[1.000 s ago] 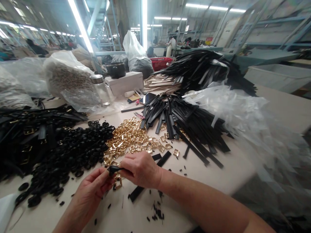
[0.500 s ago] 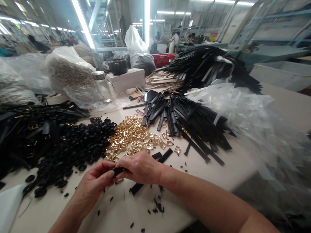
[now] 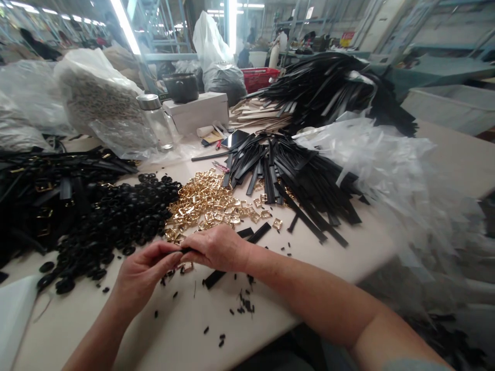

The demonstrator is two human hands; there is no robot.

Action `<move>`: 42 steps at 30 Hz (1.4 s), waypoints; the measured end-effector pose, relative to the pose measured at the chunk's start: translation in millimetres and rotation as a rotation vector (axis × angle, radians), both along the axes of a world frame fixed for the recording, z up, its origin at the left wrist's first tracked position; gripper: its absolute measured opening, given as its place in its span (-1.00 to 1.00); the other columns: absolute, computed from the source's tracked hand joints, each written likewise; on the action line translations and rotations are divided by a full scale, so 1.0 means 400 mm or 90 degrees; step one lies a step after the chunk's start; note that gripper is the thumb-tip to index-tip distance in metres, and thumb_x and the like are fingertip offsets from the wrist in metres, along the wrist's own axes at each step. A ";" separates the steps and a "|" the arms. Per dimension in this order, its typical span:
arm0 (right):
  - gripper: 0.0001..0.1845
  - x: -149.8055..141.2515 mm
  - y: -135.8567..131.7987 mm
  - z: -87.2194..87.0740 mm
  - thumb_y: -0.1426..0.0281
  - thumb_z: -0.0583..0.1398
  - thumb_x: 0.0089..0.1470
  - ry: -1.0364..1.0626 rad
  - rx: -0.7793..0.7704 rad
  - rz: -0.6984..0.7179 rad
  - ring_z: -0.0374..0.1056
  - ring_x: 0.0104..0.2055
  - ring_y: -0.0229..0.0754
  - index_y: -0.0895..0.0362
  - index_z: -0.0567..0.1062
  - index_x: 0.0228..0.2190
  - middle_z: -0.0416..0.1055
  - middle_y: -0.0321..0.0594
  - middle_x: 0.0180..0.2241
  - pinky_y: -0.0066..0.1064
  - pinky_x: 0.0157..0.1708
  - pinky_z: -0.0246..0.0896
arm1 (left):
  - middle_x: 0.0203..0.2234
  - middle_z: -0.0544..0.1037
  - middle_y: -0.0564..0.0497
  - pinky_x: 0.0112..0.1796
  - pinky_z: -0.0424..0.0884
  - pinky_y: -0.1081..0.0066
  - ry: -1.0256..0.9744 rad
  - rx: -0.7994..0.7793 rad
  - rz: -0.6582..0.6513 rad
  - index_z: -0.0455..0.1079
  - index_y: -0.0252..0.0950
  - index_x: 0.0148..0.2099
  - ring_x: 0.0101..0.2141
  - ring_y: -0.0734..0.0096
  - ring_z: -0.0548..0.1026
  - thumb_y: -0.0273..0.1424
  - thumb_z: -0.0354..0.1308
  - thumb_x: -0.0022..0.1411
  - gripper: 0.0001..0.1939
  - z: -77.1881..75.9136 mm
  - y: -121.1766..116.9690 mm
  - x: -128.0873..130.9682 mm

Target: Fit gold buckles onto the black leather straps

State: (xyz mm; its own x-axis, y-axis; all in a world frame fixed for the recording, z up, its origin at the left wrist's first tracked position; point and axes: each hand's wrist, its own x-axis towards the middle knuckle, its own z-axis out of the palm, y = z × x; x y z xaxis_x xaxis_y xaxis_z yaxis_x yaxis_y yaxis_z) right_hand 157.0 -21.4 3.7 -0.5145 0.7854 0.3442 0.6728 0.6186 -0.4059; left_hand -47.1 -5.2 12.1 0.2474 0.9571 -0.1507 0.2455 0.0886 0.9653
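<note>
My left hand (image 3: 145,273) and my right hand (image 3: 216,247) meet over the table's near side, both pinched on one black strap (image 3: 216,275) whose free end runs out under my right hand onto the table. A gold buckle (image 3: 188,267) hangs just below my fingers. Right behind my hands lies a heap of gold buckles (image 3: 209,203). To the left spreads a pile of black loops (image 3: 112,216), and behind the buckles a fan of black straps (image 3: 294,180).
Finished black straps with buckles (image 3: 42,190) lie far left. Plastic bags (image 3: 96,98), a glass jar (image 3: 157,123) and a white box (image 3: 197,111) stand behind. Crumpled clear plastic (image 3: 386,170) covers the right. Small black scraps (image 3: 240,306) dot the beige table (image 3: 328,257).
My hands have closed in on each other around the strap, and the buckle has drawn up nearer my fingers. The camera has tilted slightly.
</note>
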 end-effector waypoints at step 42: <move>-0.79 0.041 0.018 0.022 0.34 0.11 0.15 0.095 0.006 -0.161 0.24 -0.46 -0.34 0.16 0.45 -0.46 0.42 -0.30 -0.49 -0.49 -0.45 -0.01 | -0.46 0.57 0.00 -0.42 0.41 0.47 -0.010 -0.011 0.072 0.58 -0.24 -0.35 -0.48 0.39 0.44 -0.15 0.46 -0.16 -0.66 -0.012 0.012 -0.008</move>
State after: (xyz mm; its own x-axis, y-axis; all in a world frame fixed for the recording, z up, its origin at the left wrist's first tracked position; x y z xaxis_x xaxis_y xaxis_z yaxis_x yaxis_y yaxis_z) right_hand 173.2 -14.1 12.6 -0.2456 0.8785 0.4097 0.7399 0.4430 -0.5063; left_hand -50.5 -0.3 7.4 0.1406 0.9764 -0.1642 0.2185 0.1311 0.9670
